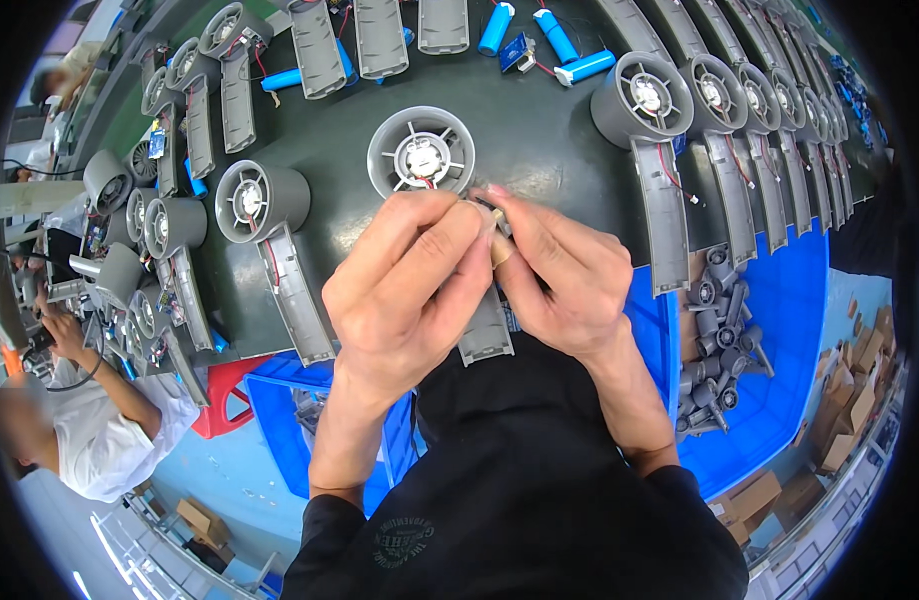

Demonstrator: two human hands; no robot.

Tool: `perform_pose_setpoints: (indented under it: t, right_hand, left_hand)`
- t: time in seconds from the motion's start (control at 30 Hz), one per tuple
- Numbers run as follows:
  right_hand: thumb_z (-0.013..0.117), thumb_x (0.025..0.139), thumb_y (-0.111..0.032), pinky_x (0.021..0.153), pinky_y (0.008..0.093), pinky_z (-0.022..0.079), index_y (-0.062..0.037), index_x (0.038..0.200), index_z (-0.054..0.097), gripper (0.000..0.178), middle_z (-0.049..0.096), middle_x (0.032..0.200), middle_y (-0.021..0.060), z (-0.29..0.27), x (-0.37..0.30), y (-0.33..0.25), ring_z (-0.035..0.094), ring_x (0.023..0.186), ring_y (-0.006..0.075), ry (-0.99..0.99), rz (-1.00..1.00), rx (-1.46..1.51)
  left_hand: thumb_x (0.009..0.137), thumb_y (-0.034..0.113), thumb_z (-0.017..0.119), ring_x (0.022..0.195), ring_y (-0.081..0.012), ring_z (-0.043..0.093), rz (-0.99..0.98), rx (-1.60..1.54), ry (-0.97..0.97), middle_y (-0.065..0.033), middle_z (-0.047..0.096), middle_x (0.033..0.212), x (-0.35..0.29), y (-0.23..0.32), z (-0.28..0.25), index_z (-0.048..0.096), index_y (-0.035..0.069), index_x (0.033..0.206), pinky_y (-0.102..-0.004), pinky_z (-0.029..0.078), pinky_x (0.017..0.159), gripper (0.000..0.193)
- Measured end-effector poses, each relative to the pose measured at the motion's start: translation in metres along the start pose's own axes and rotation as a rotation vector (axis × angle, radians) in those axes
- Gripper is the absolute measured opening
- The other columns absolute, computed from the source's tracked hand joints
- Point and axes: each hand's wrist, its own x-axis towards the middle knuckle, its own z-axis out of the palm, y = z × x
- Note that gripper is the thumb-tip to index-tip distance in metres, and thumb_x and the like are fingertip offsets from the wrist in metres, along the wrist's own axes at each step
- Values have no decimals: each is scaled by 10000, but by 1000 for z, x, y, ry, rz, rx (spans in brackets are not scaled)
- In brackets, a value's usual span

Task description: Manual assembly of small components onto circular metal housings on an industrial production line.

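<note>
A grey fan housing (421, 152) with a white spoked hub lies right in front of me, its long handle shell (488, 335) pointing toward my body. Over the top of that handle, my left hand (410, 285) and my right hand (572, 270) meet with fingers pinched together. What they pinch is hidden behind the fingertips; I can't make it out. A small tan strip (501, 248) shows by the right thumb, perhaps tape or a bandage. Wires (429, 184) come out of the hub just beyond the fingers.
More fan housings line the right (642, 97) and left (263, 203). Blue cylindrical batteries (584, 68) and a circuit board (518, 53) lie at the back. Blue bins (795, 340) stand below the dark table (540, 130), one holding grey parts (721, 340). Another person (110, 440) is at left.
</note>
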Motion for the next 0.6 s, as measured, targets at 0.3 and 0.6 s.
perform_pose_setpoints:
  t: [0.3, 0.6]
  right_hand:
    - [727, 780, 42, 633, 299, 583, 72, 1104, 690, 327, 738, 957, 174, 1, -1, 4, 741, 768, 262, 14, -52, 19]
    - [713, 804, 30, 629, 289, 564, 52, 1122, 692, 319, 733, 952, 168, 0, -1, -2, 721, 719, 249, 0, -3, -8]
  left_hand:
    - [724, -120, 707, 754, -226, 647, -34, -12, -30, -134, 668, 863, -1, 3, -3, 684, -62, 950, -288, 517, 690, 234]
    - [761, -106, 693, 767, -187, 640, -42, -17, -54, -109, 660, 886, 1, 4, -6, 677, -49, 952, -278, 509, 678, 200]
